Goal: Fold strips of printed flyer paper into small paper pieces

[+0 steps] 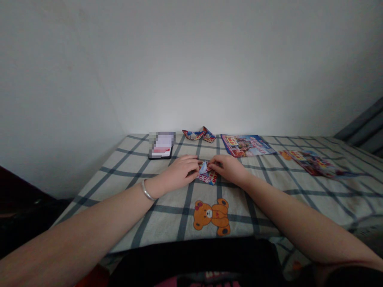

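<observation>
A small piece of folded, colourfully printed paper [209, 178] lies on the checked tablecloth between my two hands, a pale side showing at its upper part. My left hand [181, 172], with a silver bangle at the wrist, grips its left edge with thumb and fingers. From the other side my right hand [229, 169] pinches the paper's upper right part between thumb and bent fingers. The fingertips partly hide the paper's edges.
A phone [161, 147] leans or lies behind my left hand. Folded paper boats [194, 135] stand near the wall. To the right lie a printed sheet [248, 145] and another printed sheet [317, 164]. The checked tablecloth [143, 235] bears a bear print [212, 216].
</observation>
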Demonstrator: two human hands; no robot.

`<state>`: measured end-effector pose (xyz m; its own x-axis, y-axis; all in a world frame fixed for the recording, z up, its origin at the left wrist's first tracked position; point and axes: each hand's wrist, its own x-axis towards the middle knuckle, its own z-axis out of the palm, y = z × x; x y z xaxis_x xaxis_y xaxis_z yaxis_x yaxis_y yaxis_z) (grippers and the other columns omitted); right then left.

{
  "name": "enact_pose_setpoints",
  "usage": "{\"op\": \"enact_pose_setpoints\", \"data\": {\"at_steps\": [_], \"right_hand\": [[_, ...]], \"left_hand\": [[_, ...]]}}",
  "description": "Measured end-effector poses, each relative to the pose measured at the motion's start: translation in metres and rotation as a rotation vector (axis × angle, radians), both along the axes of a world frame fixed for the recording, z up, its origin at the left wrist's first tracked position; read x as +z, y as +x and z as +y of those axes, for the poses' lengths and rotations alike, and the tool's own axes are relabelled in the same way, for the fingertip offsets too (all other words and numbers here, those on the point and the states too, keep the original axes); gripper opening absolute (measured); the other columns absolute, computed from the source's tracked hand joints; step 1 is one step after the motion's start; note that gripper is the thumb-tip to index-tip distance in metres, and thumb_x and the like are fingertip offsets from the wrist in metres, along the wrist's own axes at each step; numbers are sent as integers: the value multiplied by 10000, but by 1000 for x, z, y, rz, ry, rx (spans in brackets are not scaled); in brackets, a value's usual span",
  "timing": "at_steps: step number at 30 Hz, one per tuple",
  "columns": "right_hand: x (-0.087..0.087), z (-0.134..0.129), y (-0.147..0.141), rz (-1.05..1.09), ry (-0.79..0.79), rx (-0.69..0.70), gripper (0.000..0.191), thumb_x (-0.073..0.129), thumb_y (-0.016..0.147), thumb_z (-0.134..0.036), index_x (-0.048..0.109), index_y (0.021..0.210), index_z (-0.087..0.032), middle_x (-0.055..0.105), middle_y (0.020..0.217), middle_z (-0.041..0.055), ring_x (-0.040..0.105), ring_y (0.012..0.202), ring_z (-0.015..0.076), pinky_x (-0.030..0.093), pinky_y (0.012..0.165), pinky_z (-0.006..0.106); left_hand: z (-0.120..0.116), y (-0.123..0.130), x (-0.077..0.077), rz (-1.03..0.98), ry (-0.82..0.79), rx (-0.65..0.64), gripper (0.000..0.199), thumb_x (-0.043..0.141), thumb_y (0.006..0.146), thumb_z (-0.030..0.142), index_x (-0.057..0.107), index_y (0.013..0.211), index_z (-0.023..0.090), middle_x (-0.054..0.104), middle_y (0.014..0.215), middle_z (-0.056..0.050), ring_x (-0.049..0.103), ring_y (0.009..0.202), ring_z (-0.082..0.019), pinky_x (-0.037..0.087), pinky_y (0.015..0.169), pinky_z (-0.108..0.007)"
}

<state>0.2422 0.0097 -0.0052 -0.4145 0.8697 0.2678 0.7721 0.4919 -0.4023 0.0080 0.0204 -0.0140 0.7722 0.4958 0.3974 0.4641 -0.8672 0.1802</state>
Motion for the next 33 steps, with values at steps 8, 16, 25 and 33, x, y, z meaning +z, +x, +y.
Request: {"op": "enact_pose_setpoints", "data": {"at_steps": [8, 16, 25, 33], "right_hand": [[0, 3, -6, -26, 17, -46, 131, 609, 908, -268, 688, 825, -205, 700, 866, 26, 604, 777, 152, 381, 674, 251], [-3, 6, -9, -56, 55, -90, 145, 619, 902, -318, 694, 837, -211, 695, 855, 23, 594, 773, 155, 359, 655, 256], [-4, 4, -12, -74, 49, -159, 128, 646, 877, -345, 686, 855, -226, 679, 765, 8, 588, 689, 150, 347, 597, 254], [-4, 7, -14, -92, 20, -181, 143, 647, 873, -360, 684, 840, -225, 692, 765, 12, 588, 673, 151, 329, 575, 248]], "left_hand": [[0, 0, -3, -38, -102, 107, 125, 519, 941, 260, 616, 978, 190, 643, 1211, -92, 473, 1322, -261, 427, 1075, -425], [5, -2, -10, -92, -189, 137, 615, 498, 943, 304, 259, 1495, 177, 633, 1278, -114, 507, 1292, -238, 380, 1112, -435], [12, 2, -13, -85, -66, 127, 408, 537, 917, 237, 515, 1323, 196, 595, 1230, -98, 495, 1223, -233, 435, 1065, -400], [11, 4, -10, -93, -74, 133, 375, 553, 905, 213, 556, 1278, 172, 598, 1175, -99, 498, 1174, -228, 448, 1045, -387]]}}
